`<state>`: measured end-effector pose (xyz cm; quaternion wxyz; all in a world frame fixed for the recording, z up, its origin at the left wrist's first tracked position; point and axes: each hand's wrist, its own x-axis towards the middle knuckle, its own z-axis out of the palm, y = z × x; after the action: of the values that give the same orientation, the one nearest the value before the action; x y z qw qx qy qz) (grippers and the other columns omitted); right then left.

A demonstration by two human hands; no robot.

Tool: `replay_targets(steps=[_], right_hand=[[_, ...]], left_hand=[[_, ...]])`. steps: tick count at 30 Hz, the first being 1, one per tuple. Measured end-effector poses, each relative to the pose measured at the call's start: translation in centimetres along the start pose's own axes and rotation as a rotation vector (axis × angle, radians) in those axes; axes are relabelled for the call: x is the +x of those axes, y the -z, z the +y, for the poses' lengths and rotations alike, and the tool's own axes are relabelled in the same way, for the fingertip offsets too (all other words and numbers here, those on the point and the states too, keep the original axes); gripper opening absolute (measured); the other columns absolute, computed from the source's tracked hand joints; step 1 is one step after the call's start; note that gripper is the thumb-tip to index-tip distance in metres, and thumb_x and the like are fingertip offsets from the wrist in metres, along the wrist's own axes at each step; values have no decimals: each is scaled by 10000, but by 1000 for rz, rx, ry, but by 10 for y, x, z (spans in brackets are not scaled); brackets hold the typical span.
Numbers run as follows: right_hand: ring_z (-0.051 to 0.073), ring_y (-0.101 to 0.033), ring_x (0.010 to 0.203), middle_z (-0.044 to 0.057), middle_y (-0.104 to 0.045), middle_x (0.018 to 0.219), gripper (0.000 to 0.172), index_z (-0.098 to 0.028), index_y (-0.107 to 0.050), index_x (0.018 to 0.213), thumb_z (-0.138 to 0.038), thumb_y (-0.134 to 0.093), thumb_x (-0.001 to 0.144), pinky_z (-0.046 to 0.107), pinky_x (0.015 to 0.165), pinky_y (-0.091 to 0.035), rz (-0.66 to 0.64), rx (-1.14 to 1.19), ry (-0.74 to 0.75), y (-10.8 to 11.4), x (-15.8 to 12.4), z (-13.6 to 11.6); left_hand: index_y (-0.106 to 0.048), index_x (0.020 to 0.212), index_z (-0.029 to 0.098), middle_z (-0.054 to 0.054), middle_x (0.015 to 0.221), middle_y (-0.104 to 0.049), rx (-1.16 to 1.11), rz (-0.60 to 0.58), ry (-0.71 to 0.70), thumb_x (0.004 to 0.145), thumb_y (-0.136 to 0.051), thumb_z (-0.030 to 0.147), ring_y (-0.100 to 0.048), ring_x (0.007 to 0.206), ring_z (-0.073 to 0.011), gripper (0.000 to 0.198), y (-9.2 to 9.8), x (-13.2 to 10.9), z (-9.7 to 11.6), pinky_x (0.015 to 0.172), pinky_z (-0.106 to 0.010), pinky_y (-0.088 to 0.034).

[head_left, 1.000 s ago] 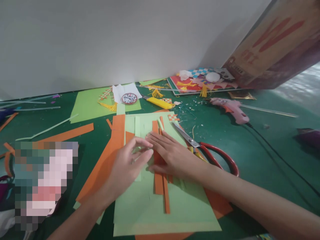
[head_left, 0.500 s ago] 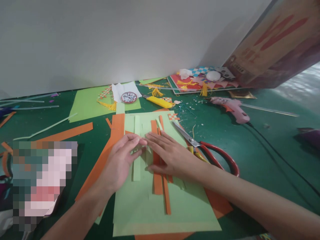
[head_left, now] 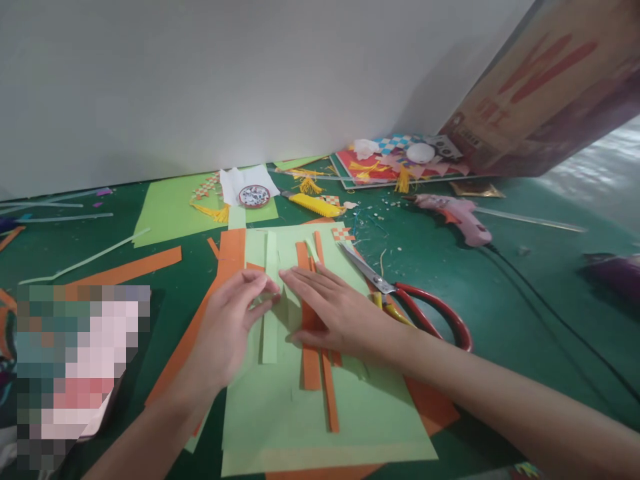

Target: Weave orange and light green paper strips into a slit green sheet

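My left hand is over the left side of a stack of pale green paper, its fingertips drawn together with the thumb. Whatever is between them is too small to make out. A pale green paper strip runs beneath those fingers. Lying flat with fingers stretched out, my right hand covers the middle of an orange paper strip and a narrower orange strip. Close to my right wrist are scissors with red handles, blades pointing up and left.
A yellow utility knife and a round patterned piece lie behind the stack. At right is a pink glue gun with its cord trailing. A phone-like object, blurred out, is at left. Orange sheets stick out beneath the stack.
My left fingertips have drawn slightly leftward, away from my right fingertips, which they were touching. My right hand stays flat on the strips. The whole view has shifted a little.
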<state>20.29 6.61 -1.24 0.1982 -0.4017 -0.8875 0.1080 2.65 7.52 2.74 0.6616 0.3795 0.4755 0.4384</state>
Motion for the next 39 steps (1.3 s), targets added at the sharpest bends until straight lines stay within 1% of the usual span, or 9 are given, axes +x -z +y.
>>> replay_targets(steps=[8,12,17,20,24,27,32,36,39], right_hand=[[267,-409,1286,163,-474,1357,702,-138,-338,1373,-401,-624,789,516,1073,-300,-10,15,-9,3,0,-2],[267,-407,1287,169,-470,1359,766,-134,-262,1411,-397,-626,790,528,1079,-283,-5,25,-22,4,1,-1],[285,-383,1302,190,-451,1370,700,-112,-312,1390,-459,-556,832,511,1067,-317,108,24,-69,7,1,-1],[277,-469,1227,160,-565,1252,477,-147,-501,1235,-458,-490,873,476,1008,-392,258,144,-96,15,1,-5],[189,-593,778,84,-635,813,302,-159,-582,821,-425,-458,892,315,685,-493,365,336,-216,28,3,-12],[121,-470,546,13,-511,588,388,-172,-501,635,-458,-434,888,248,509,-389,266,502,-334,33,4,-14],[96,-469,458,16,-525,499,569,-157,-516,543,-611,-373,854,242,483,-382,-44,1009,-426,32,6,-15],[88,-469,413,23,-542,450,540,-150,-534,479,-566,-486,820,238,463,-377,-49,1071,-635,32,8,-17],[82,-466,410,26,-547,438,531,-151,-540,445,-511,-499,833,237,478,-381,-31,1015,-688,32,9,-17]], left_hand=[[-604,841,202,-15,880,-628,213,-173,66,815,-589,310,-594,893,-161,112,-7,-7,-5,805,-278,-462],[-621,812,194,-33,857,-673,334,-86,-85,810,-601,332,-619,872,-184,140,-5,-6,-4,834,-307,-456],[-615,714,198,12,684,-632,67,52,-366,814,-600,277,-611,691,-136,129,2,-2,1,762,-280,-474],[-611,693,194,16,635,-605,-28,15,-400,805,-613,276,-595,638,-128,139,3,-5,4,681,-258,-475],[-620,713,200,10,627,-621,-33,-125,-420,833,-587,269,-578,633,-131,142,1,-13,5,644,-255,-462],[-625,718,204,10,621,-622,-48,-166,-452,839,-579,265,-565,617,-134,143,1,-17,5,624,-262,-450],[-618,731,194,-14,642,-626,72,-248,-380,856,-550,286,-565,641,-151,170,6,-14,1,630,-278,-431],[-589,716,186,-8,618,-587,260,-295,-266,857,-543,313,-538,611,-142,195,5,-13,-2,611,-271,-415],[-563,727,194,25,636,-518,363,-157,-245,803,-613,298,-482,596,-112,138,-1,-13,-1,556,-225,-380]])
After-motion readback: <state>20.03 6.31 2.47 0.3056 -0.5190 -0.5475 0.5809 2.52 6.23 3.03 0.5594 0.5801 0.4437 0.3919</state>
